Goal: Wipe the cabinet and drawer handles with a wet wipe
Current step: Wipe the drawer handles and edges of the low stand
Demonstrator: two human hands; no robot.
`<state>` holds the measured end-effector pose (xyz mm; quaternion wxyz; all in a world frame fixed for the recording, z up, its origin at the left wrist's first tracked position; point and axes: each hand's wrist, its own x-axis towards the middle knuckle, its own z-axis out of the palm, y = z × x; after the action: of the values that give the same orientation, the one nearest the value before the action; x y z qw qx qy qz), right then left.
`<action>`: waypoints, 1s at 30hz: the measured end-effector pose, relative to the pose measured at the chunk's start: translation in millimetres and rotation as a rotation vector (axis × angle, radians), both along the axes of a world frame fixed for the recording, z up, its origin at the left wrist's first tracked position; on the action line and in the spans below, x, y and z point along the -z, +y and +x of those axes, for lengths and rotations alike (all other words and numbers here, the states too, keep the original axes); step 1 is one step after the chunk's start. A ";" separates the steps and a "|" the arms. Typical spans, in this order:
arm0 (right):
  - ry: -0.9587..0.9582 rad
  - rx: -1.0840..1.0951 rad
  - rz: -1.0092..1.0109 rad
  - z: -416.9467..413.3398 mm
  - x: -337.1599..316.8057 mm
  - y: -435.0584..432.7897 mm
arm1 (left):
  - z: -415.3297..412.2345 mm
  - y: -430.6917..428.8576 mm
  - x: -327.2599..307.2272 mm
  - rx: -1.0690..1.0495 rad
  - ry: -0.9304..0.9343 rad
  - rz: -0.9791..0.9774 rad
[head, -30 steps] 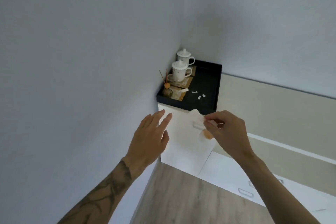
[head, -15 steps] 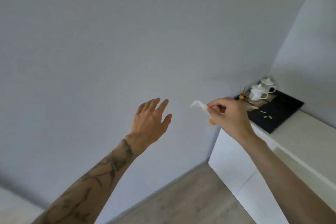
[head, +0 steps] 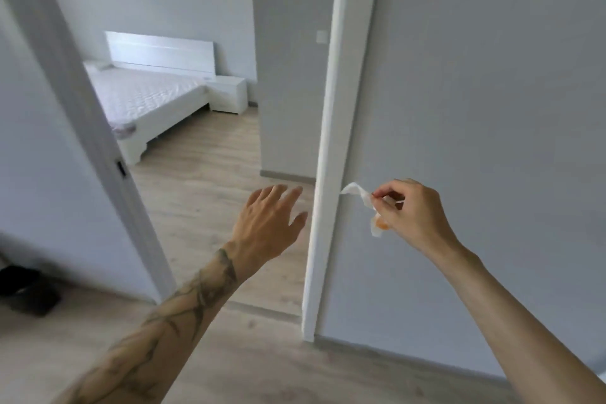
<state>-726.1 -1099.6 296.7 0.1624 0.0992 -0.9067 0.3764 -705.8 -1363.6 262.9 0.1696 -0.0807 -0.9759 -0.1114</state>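
Note:
My right hand (head: 411, 211) pinches a small crumpled wet wipe (head: 362, 198), white with an orange mark, in front of a grey wall. My left hand (head: 269, 223) is raised beside it, fingers spread and relaxed, holding nothing, in front of an open doorway. No cabinet or drawer handle is in view. A white nightstand (head: 229, 95) stands far off in the room beyond.
A white door frame (head: 331, 141) runs upright between my hands. An open door (head: 65, 108) stands on the left. Through the doorway is a bedroom with a white bed (head: 144, 92) and wood floor (head: 203, 174). Dark shoes (head: 26, 289) lie at the lower left.
My view has swung left, away from the cabinet with the black tea tray, past the bare wall to an open doorway. Both hands keep their pose; the right still pinches the wipe.

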 end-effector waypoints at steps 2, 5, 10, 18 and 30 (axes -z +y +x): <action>-0.035 -0.100 -0.036 9.3 -0.1 -90.1 | 33.5 -88.1 -0.4 -0.085 -0.021 -0.004; -0.018 -0.235 -0.024 23.8 0.3 -224.1 | 85.0 -212.6 -2.0 -0.211 -0.054 -0.029; -0.036 -0.488 -0.006 49.8 -1.4 -429.1 | 168.4 -383.5 -8.6 -0.441 -0.068 -0.037; -0.137 -0.826 -0.072 82.0 16.0 -716.5 | 262.6 -613.0 -5.8 -0.774 -0.124 -0.028; -0.122 -1.172 -0.036 106.2 5.3 -1083.8 | 323.8 -916.7 -20.8 -1.081 -0.185 -0.067</action>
<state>-620.0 -2183.4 291.4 -0.1235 0.5593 -0.7018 0.4235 -382.0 -2280.3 283.7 0.1136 0.4371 -0.8921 0.0160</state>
